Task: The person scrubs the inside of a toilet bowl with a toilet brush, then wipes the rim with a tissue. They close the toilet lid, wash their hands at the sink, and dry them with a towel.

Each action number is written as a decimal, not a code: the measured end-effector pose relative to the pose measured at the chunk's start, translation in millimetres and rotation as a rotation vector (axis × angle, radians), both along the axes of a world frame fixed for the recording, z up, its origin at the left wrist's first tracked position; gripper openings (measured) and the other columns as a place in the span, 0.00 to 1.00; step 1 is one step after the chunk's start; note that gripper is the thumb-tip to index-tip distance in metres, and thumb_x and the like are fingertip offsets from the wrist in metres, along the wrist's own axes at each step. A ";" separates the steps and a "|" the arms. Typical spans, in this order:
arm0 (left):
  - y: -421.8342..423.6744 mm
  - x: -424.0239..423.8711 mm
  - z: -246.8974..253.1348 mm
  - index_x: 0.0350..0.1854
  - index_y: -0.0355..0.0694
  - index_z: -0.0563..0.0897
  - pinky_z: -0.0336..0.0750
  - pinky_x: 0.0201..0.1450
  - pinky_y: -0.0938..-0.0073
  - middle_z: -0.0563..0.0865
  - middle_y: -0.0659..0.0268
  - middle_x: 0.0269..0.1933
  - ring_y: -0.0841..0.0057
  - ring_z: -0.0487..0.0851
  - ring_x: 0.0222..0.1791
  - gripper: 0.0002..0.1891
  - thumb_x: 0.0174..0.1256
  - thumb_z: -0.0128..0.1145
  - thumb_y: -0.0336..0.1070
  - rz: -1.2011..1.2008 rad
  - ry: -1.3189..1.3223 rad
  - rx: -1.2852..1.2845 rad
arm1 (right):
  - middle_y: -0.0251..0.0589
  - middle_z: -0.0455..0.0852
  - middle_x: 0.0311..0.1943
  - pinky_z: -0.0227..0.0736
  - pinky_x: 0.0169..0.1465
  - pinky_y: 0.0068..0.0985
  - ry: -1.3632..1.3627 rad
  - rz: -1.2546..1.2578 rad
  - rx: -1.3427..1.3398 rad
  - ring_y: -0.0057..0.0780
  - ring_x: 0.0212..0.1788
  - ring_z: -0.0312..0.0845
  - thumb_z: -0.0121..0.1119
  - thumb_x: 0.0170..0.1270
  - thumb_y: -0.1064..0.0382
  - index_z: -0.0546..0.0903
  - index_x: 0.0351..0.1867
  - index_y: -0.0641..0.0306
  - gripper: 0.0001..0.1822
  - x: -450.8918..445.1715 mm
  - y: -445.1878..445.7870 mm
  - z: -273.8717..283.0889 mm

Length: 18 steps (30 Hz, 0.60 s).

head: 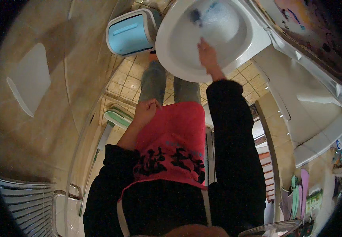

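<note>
My right hand [208, 56] reaches over a white oval ceramic basin [166, 56], its fingers pointing inward and blurred. Whether it holds anything is not clear. Beyond the fingertips, inside the basin, are a dark blurred shape [195, 15] and a small blue patch [214, 6] that I cannot identify. My left hand [148, 111] hangs in front of the red apron [174, 124], fingers curled in, with no object visible in it. Black sleeves cover both forearms down to near the wrists. The apron bears dark writing.
Left of the basin stands a bin with a light blue lid [128, 34]. A green and white oval tub [119, 117] sits on the tiled floor. Tiled wall and a metal rail [60, 194] lie left; a white ledge [301, 59] and upright pink and green items [304, 186] lie right.
</note>
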State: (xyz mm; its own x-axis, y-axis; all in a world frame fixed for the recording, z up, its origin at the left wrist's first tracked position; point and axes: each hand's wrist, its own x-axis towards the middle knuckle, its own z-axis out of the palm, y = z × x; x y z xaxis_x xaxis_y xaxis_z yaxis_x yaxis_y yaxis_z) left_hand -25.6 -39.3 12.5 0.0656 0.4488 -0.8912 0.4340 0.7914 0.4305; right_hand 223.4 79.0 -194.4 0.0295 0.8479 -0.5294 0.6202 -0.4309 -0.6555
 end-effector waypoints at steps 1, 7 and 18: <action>-2.1 -0.2 -3.0 0.26 0.39 0.81 0.65 0.22 0.80 0.80 0.66 0.19 0.85 0.72 0.18 0.10 0.57 0.45 0.29 0.022 -0.010 0.013 | 0.47 0.76 0.21 0.69 0.31 0.28 -0.012 0.134 0.125 0.33 0.23 0.72 0.49 0.66 0.56 0.70 0.61 0.53 0.22 -10.7 -22.7 15.3; 3.6 1.7 -18.3 0.27 0.38 0.81 0.69 0.26 0.79 0.81 0.65 0.21 0.82 0.76 0.21 0.10 0.56 0.45 0.29 0.067 -0.016 0.057 | 0.55 0.78 0.24 0.71 0.31 0.36 0.089 -0.024 -0.010 0.48 0.24 0.76 0.50 0.63 0.62 0.69 0.60 0.59 0.23 -43.1 -13.4 43.7; 13.2 -0.7 -21.6 0.26 0.38 0.81 0.71 0.29 0.77 0.82 0.63 0.24 0.78 0.78 0.24 0.12 0.57 0.41 0.27 0.086 -0.024 0.021 | 0.33 0.66 0.22 0.64 0.22 0.22 1.167 -0.407 -0.357 0.25 0.20 0.65 0.40 0.68 0.62 0.69 0.32 0.56 0.07 51.6 111.6 -78.1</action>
